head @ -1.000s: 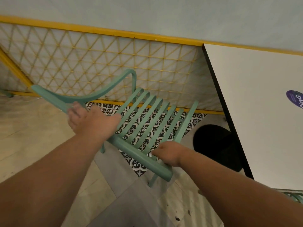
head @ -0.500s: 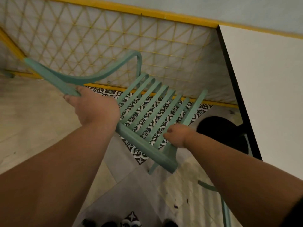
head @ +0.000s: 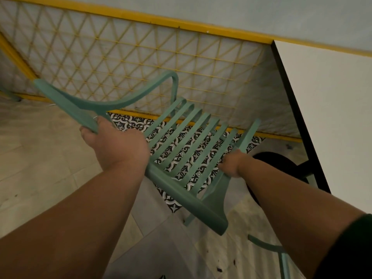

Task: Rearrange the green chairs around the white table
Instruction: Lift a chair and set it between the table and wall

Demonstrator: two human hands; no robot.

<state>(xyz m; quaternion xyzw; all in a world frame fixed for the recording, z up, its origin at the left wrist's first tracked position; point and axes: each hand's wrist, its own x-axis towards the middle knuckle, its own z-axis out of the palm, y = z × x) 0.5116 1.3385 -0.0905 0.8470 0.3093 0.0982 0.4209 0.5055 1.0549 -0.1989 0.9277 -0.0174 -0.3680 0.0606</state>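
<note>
Green slatted chair is hanging tilted between both grips, with the white table just beyond the right one. Left hand is wrapping tight round the armrest-backrest junction and right hand is curling closed on the seat's side rail, probably a wide hold to stop the frame twisting. Black table base past the right grip is looking like the snag risk.

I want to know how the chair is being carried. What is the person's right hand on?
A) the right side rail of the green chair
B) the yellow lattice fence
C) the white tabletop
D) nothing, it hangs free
A: the right hand curls round the right side rail of the green chair, and does not touch the white table.
</note>
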